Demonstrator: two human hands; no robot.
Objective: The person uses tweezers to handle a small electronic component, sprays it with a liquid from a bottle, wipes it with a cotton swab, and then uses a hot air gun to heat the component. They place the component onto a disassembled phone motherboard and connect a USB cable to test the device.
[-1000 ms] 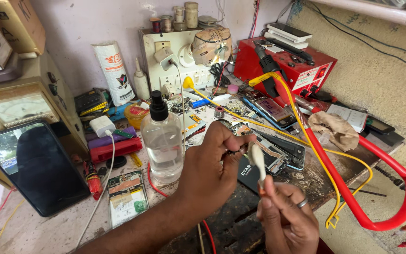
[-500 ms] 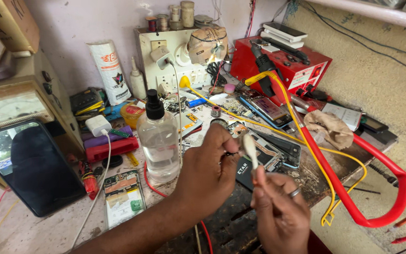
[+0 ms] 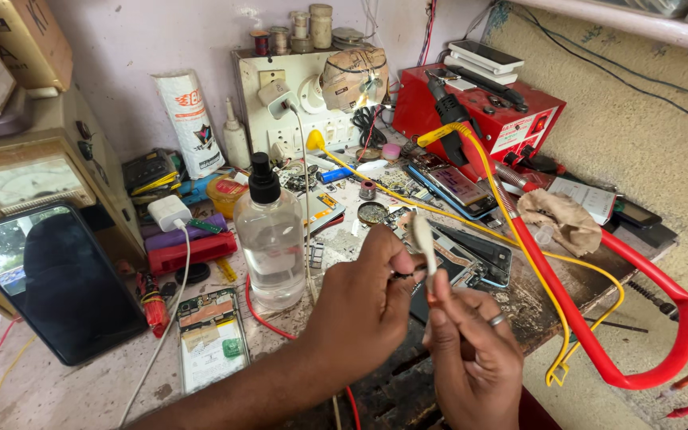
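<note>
Right hand (image 3: pixel 471 350) pinching slim white brush-like tool (image 3: pixel 423 243) upright; left hand (image 3: pixel 364 306) fingers closed on small dark part (image 3: pixel 404 275) touching it, above cluttered desk (image 3: pixel 65 390), beside clear plastic bottle (image 3: pixel 272 243)

Swab (image 3: pixel 422 243) more upright (hands (image 3: pixel 364 306) lower)

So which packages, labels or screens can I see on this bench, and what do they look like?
Phone: far left, propped up, dark reflective screen.
Canister: back left against the wall, white cylinder with a red and black label.
Analog meter: left, pale dial face in a beige case.
Cardboard box: top left, brown.
Red unit: back right, with a white label.
Phone: centre, flat, its screen lit pale.
</note>
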